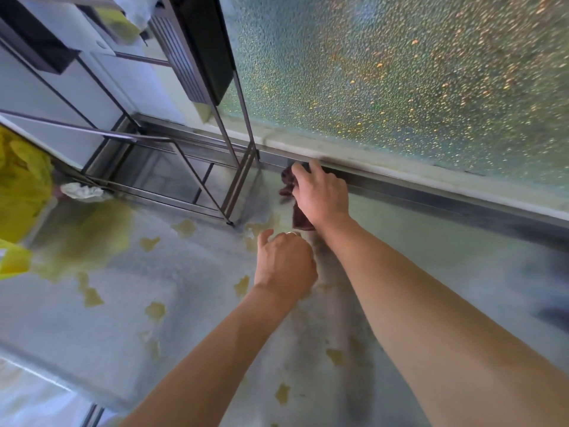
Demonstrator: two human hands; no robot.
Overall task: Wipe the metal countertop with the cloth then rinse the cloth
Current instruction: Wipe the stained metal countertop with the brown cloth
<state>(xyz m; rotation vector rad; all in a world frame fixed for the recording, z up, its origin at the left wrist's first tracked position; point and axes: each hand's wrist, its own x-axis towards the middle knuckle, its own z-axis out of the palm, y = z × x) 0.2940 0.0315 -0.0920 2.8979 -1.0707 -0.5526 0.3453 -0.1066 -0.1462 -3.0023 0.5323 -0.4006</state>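
A dark maroon cloth (288, 177) lies at the far edge of the metal countertop (154, 303), against the raised back ledge. My right hand (320, 192) covers most of it and grips it, fingers curled over the top near the ledge. My left hand (284, 263) hovers or rests just in front, fingers curled under with the thumb sticking up, holding nothing that I can see. Yellowish patches and reflections spot the countertop.
A metal wire rack (197, 167) stands on the counter at the back left, its foot close to the cloth. A frosted textured window (400, 87) runs behind the ledge. A yellow plastic bag (21, 192) and crumpled white paper (83, 191) sit at the left.
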